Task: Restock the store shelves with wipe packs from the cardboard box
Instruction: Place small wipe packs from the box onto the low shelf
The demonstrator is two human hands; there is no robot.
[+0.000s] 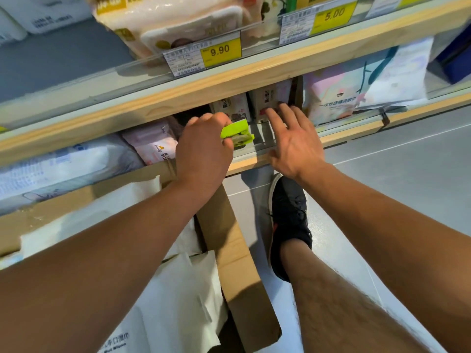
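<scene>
Under the shelf edge, left hand (204, 149) pinching half-hidden green pack (237, 133), right hand (295, 143) spread, fingertips obscured.

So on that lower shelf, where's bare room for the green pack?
Bare shelf floor lies between the left hand holding the green pack and the open right hand, before the upright packs. Left, pink packs crowd it.
</scene>
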